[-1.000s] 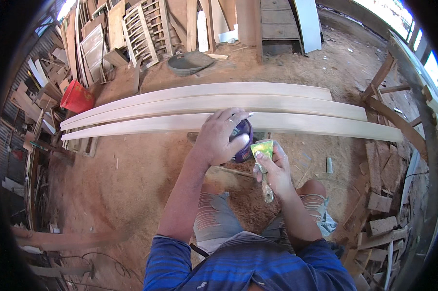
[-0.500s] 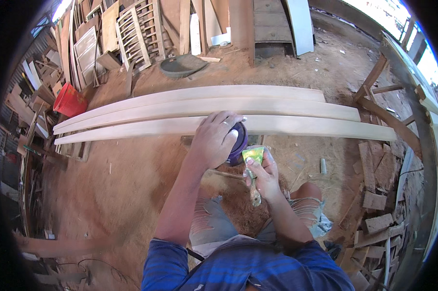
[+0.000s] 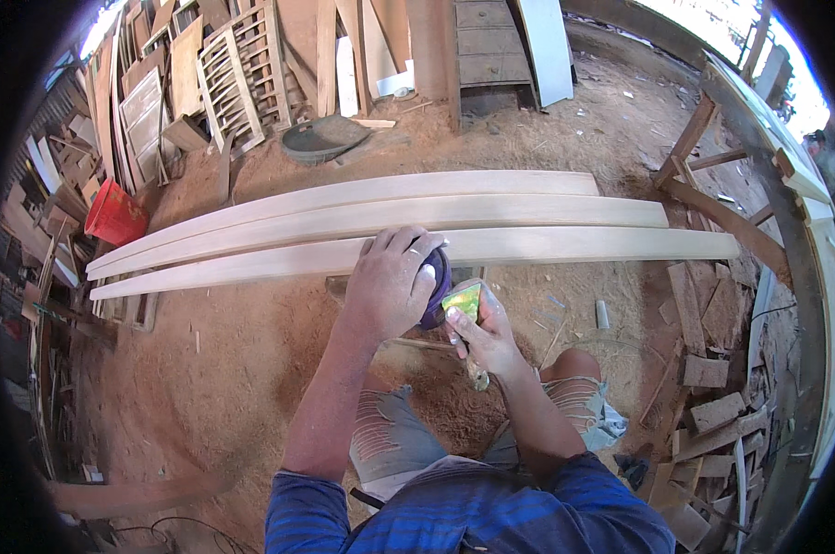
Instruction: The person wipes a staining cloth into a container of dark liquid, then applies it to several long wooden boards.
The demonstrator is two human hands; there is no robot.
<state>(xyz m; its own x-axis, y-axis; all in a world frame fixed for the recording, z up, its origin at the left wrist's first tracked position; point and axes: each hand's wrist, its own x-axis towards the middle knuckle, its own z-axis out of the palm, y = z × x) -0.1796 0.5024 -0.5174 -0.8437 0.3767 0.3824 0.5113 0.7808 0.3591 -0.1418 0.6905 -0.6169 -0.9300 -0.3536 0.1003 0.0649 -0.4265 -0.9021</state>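
My left hand [image 3: 390,282] is closed over a round dark purple can [image 3: 441,274], its fingers reaching across the top and its thumb on the near side. The hand hides most of the can, so what lies inside or on top cannot be seen. Close beside the can, my right hand [image 3: 488,334] grips a putty knife [image 3: 463,299]. Its broad yellow-green blade points up and its handle sticks out below my fist. Just beyond both hands lie three long pale boards, the nearest board [image 3: 565,245] running behind my left fingertips.
A red bucket [image 3: 115,214] stands beyond the boards' left end, and a shallow black basin [image 3: 323,140] sits on the dirt floor. Wood offcuts [image 3: 718,413] are heaped at right, beside a timber frame [image 3: 727,222]. Planks and a slatted panel [image 3: 242,83] lean at the back.
The whole view has shifted slightly, with the scene now further left in the picture. My left hand covers more of the can's top. Both hands keep their holds.
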